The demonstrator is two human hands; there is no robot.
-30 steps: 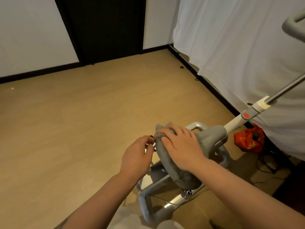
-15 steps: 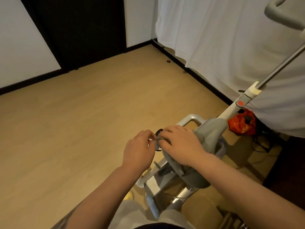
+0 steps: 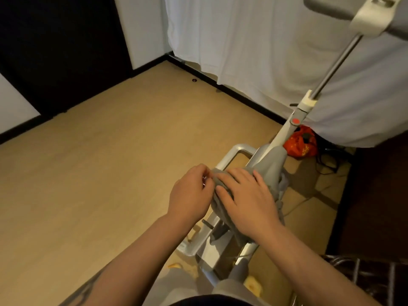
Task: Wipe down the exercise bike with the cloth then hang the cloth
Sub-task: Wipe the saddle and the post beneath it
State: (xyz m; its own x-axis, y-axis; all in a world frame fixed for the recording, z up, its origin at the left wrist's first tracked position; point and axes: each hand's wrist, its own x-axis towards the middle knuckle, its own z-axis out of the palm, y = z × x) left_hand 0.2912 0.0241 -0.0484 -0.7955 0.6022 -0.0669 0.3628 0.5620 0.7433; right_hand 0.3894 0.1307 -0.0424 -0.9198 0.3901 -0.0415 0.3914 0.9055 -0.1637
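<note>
The grey exercise bike (image 3: 271, 161) stands below me on the wooden floor, its white post rising to the handlebar (image 3: 362, 16) at the top right. A grey cloth (image 3: 217, 200) is draped over the bike's body. My right hand (image 3: 245, 198) lies flat on the cloth with fingers spread, pressing it against the bike. My left hand (image 3: 191, 192) is beside it on the left, fingers curled, pinching the cloth's edge near a small knob.
A white curtain (image 3: 254, 45) hangs along the right wall. A red bag (image 3: 300, 142) and dark cables lie on the floor behind the bike. A dark door (image 3: 55, 51) is at the far left. A dark wire rack (image 3: 364, 277) sits at the lower right.
The view has tilted up and the bike's handlebar has come into sight. My right hand has spread flatter on the cloth; my left hand stays pinching at its edge.
</note>
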